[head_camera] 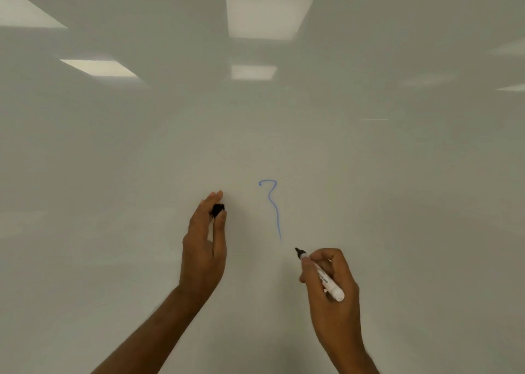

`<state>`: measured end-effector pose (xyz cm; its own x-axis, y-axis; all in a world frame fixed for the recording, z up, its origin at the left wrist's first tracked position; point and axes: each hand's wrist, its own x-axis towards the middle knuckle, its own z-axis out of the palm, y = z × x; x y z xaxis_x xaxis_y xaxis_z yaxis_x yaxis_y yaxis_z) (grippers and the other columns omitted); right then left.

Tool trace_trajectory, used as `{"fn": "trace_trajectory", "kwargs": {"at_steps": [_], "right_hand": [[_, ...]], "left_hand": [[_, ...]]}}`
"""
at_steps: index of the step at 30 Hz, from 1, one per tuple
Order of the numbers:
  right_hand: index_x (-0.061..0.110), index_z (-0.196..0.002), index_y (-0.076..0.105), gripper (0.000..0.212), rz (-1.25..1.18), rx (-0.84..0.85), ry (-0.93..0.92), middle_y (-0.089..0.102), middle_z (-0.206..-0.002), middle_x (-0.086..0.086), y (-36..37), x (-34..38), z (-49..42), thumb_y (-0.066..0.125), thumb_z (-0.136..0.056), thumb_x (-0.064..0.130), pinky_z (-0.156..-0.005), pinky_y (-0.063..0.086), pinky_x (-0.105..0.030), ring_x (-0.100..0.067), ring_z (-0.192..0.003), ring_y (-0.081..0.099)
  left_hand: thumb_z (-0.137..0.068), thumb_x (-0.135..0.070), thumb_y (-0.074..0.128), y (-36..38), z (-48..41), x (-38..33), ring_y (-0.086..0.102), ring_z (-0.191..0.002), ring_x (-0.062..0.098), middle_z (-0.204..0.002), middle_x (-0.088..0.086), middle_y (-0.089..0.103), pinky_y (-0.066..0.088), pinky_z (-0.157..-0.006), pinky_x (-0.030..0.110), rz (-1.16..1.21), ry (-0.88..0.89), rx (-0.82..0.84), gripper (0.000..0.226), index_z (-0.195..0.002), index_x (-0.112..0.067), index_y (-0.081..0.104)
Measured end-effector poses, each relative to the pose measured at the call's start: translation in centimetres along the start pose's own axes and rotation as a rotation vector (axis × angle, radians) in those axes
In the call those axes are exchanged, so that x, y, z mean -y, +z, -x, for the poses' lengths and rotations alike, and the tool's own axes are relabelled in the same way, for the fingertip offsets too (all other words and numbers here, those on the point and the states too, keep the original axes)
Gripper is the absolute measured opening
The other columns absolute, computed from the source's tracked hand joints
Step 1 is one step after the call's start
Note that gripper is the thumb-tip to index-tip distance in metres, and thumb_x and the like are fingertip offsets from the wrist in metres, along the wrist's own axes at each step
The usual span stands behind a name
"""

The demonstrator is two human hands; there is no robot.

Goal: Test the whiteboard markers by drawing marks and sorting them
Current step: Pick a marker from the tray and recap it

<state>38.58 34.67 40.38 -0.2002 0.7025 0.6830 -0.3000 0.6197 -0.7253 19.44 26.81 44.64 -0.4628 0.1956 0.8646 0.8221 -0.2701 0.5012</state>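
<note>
White gloss fills my feed: the whiteboard (113, 174) takes up the whole view, with reflected ceiling panels (267, 15) across its upper part.

Starting at the left, the left hand (203, 248) is raised close to the board, its fingers long and only lightly bent. Their tips and the thumb pinch a small black cap (218, 210), and the hand holds nothing else. To its right, between the two hands, a thin blue mark (274, 206) hooks over at the top and runs down in a wavering line.

Just below and to the right of that line's lower end sits the dark tip of the marker (322, 277). Its white barrel slants from the tip at upper left down to the butt at lower right, so the long axis points back towards the mark and on towards the cap. The right hand (333, 285) is curled round the barrel in a writing grip, with the fingers pinching close behind the tip. I cannot tell whether the tip is touching the board.

As I judge it, capping comes next, and it turns on that slant. The cap lies up and to the left of the tip, roughly along the barrel's own line, with the blue mark in between. The left hand has the cap, so either hand could close the gap.
</note>
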Motion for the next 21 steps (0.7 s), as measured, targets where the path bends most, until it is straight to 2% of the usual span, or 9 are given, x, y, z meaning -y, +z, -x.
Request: {"fn": "trace_trajectory", "kwargs": {"at_steps": [1,3,5,6,8,11,15,18,21], "right_hand": [[0.016,-0.094,0.061,0.006,-0.038,0.055,-0.023,0.062,-0.070,-0.006,0.3,1.0,0.8,0.066,-0.093,0.016,-0.055,0.046,-0.030,-0.034,-0.066,0.057],[0.021,-0.100,0.065,0.009,-0.090,0.181,-0.034,0.064,-0.077,0.000,1.1,2.6,1.9,0.068,-0.092,0.016,-0.061,0.048,-0.026,-0.026,-0.069,0.058],[0.028,-0.107,0.068,0.015,-0.128,0.285,0.008,0.071,-0.095,0.008,1.8,3.4,2.8,0.068,-0.094,0.021,-0.075,0.054,-0.022,-0.011,-0.083,0.066],[0.031,-0.110,0.068,0.017,-0.138,0.327,0.027,0.072,-0.105,0.009,2.1,3.7,3.2,0.067,-0.094,0.026,-0.083,0.056,-0.025,-0.013,-0.095,0.068],[0.038,-0.114,0.066,0.021,-0.135,0.394,0.033,0.071,-0.113,0.012,2.6,4.1,3.8,0.062,-0.093,0.034,-0.089,0.056,-0.027,-0.013,-0.107,0.067],[0.036,-0.118,0.065,0.024,-0.132,0.446,0.021,0.070,-0.116,0.016,3.3,4.3,4.6,0.057,-0.095,0.035,-0.093,0.055,-0.024,-0.009,-0.112,0.065],[0.029,-0.124,0.063,0.029,-0.135,0.443,0.011,0.068,-0.120,0.021,3.9,4.3,5.3,0.053,-0.097,0.034,-0.096,0.055,-0.026,-0.005,-0.117,0.063],[0.029,-0.123,0.064,0.028,-0.168,0.395,0.015,0.067,-0.121,0.022,3.9,4.2,5.7,0.050,-0.098,0.033,-0.096,0.055,-0.028,-0.004,-0.118,0.062],[0.023,-0.119,0.066,0.028,-0.190,0.342,0.022,0.069,-0.120,0.019,3.7,3.8,6.1,0.049,-0.098,0.028,-0.097,0.055,-0.029,-0.008,-0.118,0.063]], "left_hand": [[-0.105,-0.019,0.047,-0.2,0.4,-1.0,0.058,-0.127,0.008,-0.132,-0.005,0.066,0.043,-0.110,0.028,0.123,-0.098,-0.039,0.028,-0.130,-0.014,0.060],[-0.106,-0.016,0.047,-0.6,0.7,-2.6,0.069,-0.112,0.017,-0.116,0.004,0.073,0.050,-0.104,0.036,0.439,-0.366,-0.076,0.022,-0.119,-0.007,0.062],[-0.106,-0.017,0.045,-1.4,0.8,-3.2,0.072,-0.106,0.029,-0.115,0.018,0.072,0.053,-0.098,0.041,0.754,-0.612,-0.065,0.021,-0.117,-0.005,0.059],[-0.106,-0.017,0.045,-1.9,1.0,-3.5,0.072,-0.105,0.031,-0.117,0.022,0.071,0.055,-0.096,0.042,0.892,-0.696,-0.053,0.020,-0.117,-0.006,0.058],[-0.105,-0.017,0.045,-2.7,1.6,-4.0,0.072,-0.105,0.032,-0.118,0.026,0.069,0.058,-0.092,0.042,1.091,-0.798,-0.037,0.020,-0.119,-0.008,0.058],[-0.104,-0.015,0.045,-3.3,2.7,-4.8,0.072,-0.102,0.030,-0.114,0.021,0.071,0.059,-0.091,0.041,1.182,-0.857,0.012,0.027,-0.127,-0.008,0.057],[-0.105,-0.016,0.045,-3.7,4.2,-5.7,0.070,-0.104,0.029,-0.114,0.020,0.070,0.056,-0.092,0.040,1.174,-0.879,0.103,0.033,-0.135,-0.010,0.057],[-0.104,-0.017,0.046,-3.7,5.4,-6.3,0.069,-0.103,0.028,-0.111,0.018,0.069,0.056,-0.091,0.038,1.186,-0.898,0.169,0.032,-0.133,-0.010,0.059],[-0.103,-0.016,0.048,-3.5,6.6,-6.5,0.069,-0.098,0.026,-0.105,0.017,0.068,0.057,-0.087,0.037,1.210,-0.914,0.167,0.028,-0.127,-0.009,0.061]]}}
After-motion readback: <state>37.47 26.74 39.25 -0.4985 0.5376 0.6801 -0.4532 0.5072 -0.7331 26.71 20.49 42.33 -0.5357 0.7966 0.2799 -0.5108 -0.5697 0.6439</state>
